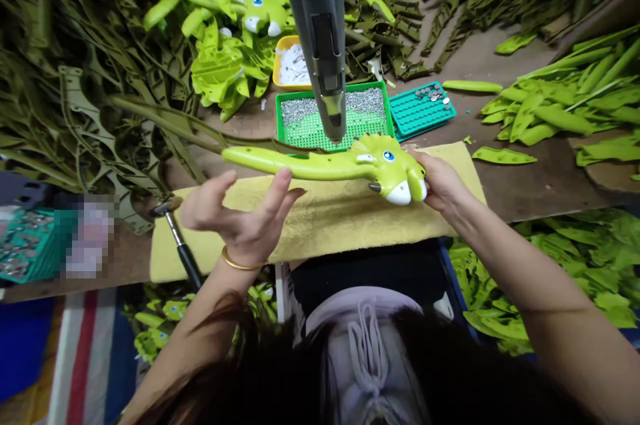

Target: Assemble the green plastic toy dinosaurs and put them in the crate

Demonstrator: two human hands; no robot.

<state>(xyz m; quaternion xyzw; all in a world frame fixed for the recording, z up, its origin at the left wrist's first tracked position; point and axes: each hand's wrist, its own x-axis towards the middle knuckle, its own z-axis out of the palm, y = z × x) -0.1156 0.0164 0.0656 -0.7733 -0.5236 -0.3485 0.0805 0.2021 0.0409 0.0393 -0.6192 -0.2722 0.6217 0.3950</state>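
Observation:
My right hand (440, 182) grips a lime-green plastic dinosaur toy (330, 166) by its head end. The toy has a blue eye, white horn tips and a long smooth body stretching to the left above the yellow cloth (320, 225). My left hand (245, 215) is open, its fingers spread just below the long end; one fingertip meets the toy's lower edge in view, though contact is unclear. A grey electric screwdriver (315, 18) hangs point down directly behind the toy.
A green tray of small screws (387, 112) and a teal tray with metal discs (420, 122) lie behind the toy. Olive strips (90, 98) pile up left, green parts (565, 105) right. A black-handled hammer (180, 245) rests by the cloth's left end.

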